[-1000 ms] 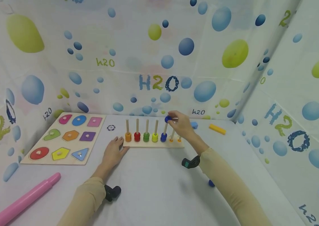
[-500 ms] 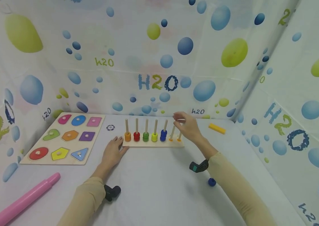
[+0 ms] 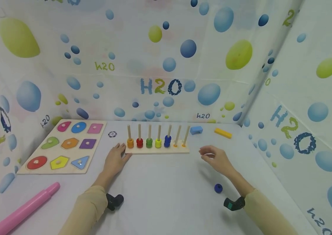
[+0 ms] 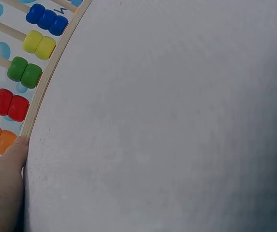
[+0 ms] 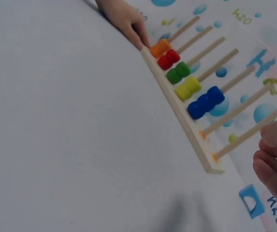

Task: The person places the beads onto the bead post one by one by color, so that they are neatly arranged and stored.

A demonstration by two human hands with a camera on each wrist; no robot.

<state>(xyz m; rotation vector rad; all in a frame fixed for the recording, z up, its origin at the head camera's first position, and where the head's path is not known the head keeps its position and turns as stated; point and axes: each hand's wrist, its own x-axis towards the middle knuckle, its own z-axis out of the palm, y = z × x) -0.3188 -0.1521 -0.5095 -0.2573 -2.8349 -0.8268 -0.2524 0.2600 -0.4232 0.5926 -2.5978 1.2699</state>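
A wooden peg rack stands on the white table, with orange, red, green, yellow and blue beads on five pegs; the two right pegs are bare. My left hand rests flat on the table, its fingertips touching the rack's left end. My right hand hovers over the table to the right of the rack, fingers loosely curled and holding nothing. A loose blue bead lies on the table just below that hand. In the right wrist view the rack runs diagonally with my right fingertips at the edge.
A shape puzzle board lies at the left, a pink tube at the front left. A blue block and a yellow bar sit behind the rack on the right. Patterned cloth walls enclose the table.
My right hand put a blue bead on the fifth peg, then drew back from the rack down and to the right. The left hand stayed put.
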